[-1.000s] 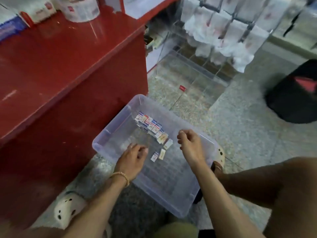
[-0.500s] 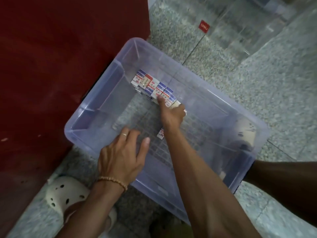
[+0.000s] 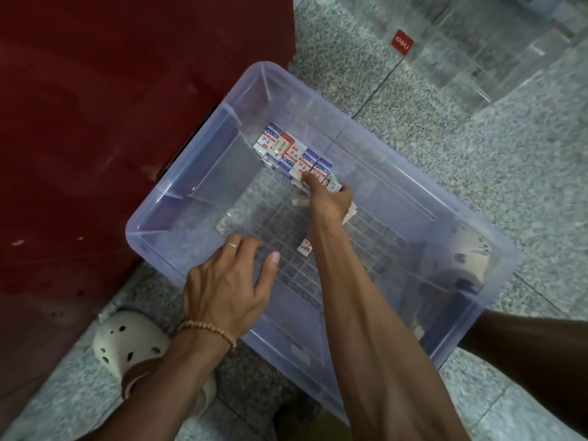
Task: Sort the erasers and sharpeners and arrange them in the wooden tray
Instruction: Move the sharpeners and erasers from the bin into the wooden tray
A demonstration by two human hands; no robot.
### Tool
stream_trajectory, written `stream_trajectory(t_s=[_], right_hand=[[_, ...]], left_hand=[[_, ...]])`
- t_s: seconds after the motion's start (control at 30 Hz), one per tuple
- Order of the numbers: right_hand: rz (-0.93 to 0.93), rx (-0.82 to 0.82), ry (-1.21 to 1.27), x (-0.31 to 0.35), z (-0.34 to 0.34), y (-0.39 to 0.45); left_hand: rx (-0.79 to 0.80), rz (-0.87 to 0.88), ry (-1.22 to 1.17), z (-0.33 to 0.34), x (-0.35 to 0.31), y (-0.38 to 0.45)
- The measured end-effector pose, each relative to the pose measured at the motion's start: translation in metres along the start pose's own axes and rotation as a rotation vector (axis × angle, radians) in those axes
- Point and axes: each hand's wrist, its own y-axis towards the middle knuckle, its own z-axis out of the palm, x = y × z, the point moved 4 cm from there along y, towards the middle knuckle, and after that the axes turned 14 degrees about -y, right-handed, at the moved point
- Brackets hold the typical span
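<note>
Head: erasers (image 3: 294,152) at right fingers' (image 3: 310,181) tips

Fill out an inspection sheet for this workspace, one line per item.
Surface: speckled stone floor.
Job's things: row of small boxed erasers in a clear plastic bin; one loose eraser apart from the row; no wooden tray seen.
Clutter: nothing seen.
Hands: right hand touches the row's near end with a finger; left hand open over the bin's near rim.
Cables: nothing seen.
Surroundings: red counter, clear display case, pale clog.
</note>
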Motion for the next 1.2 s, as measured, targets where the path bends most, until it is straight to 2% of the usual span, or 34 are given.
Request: stream_trajectory(t_s=[0.2,0.37,0.57,0.7,1.07,1.2], right_hand=[[0.054,0.110,0.080,-0.001,0.004,0.003],[0.024,0.057,0.001,0.004,0.014,0.007],[0.035,0.165,0.070,0.005,0.007,0.012],[0.090,0.097,0.141,0.008,0.012,0.013],[0.072,0.539,0.244,0.002,-0.007,0.012],[-0.033,0.666,0.274,0.009,-0.019,0.001]], left_hand=[[-0.006,-0.002,0.006,0.000,0.001,0.000],[0.005,-0.013,0.009,0.000,0.002,-0.001],[0.012,-0.024,0.012,0.001,0.003,0.000],[-0.010,-0.014,0.000,0.001,0.002,-0.001],[0.011,-0.022,-0.051,0.000,0.004,-0.002],[-0.028,-0.074,-0.276,-0.005,0.002,0.001]])
